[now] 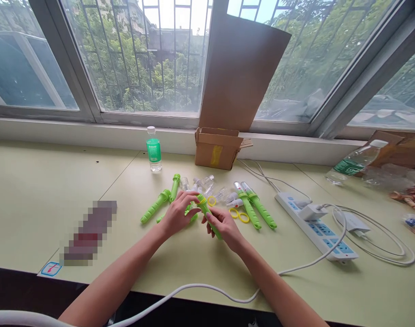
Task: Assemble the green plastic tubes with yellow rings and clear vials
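Note:
My right hand is closed around a green plastic handle, its ribbed, threaded end tilted up and to the left. At that end, the fingers of my left hand are curled against the threaded neck, where a yellowish band shows. More green handles lie to the left, partly behind my left hand. Clear plastic tubes are heaped just beyond my hands. Yellow rings rest to the right of my right hand. Two green handles with clear tubes attached lie side by side further right.
A white power strip with plugs and cables stands on the right. A white cable crosses the table's front edge. Bottles with green labels stand at the back and right. A cardboard box sits by the window.

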`<action>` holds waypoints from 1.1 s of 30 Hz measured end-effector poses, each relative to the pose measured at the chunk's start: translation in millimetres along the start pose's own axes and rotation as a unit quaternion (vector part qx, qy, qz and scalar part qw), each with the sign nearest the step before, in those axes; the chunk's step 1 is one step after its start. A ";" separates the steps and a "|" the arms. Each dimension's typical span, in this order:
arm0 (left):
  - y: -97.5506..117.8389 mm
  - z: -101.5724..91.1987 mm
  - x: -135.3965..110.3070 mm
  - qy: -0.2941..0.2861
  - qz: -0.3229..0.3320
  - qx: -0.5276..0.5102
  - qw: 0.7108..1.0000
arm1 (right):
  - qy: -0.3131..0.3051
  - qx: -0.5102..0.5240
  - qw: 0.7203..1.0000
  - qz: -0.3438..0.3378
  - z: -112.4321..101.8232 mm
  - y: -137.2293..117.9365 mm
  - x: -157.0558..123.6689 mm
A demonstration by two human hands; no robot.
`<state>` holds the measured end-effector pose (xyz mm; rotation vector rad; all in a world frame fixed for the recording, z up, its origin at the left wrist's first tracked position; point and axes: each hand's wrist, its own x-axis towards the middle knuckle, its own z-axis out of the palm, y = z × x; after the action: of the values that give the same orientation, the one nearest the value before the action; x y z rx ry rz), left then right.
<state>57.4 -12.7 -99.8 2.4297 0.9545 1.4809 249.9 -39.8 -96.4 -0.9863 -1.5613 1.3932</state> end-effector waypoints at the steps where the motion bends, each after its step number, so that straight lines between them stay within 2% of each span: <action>1: -0.1 0.5 -0.2 0.000 0.000 0.002 1.000 | -0.004 -0.002 1.000 -0.001 0.2 -0.5 0.1; 9: -2.0 4.1 -2.7 0.010 -0.005 0.001 1.000 | 0.001 0.047 0.998 0.031 3.2 4.0 -1.6; 13: -0.9 3.6 -2.3 -0.003 -0.008 -0.011 1.000 | 0.015 0.057 0.997 0.041 3.1 7.3 -1.5; 17: -1.6 3.2 -2.1 0.002 -0.005 -0.003 1.000 | 0.030 0.034 0.999 0.019 1.1 5.3 -0.3; 25: -3.1 5.9 -5.4 0.021 0.014 0.023 0.999 | -0.004 0.018 1.000 -0.014 0.2 1.8 0.5; 33: -4.5 11.5 -10.0 0.026 0.001 0.013 1.000 | 0.036 -0.051 0.997 -0.034 -3.2 10.4 2.2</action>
<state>61.9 -12.6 -115.1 2.4208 0.9887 1.5491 252.5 -35.6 -106.4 -1.0239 -1.6107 1.2273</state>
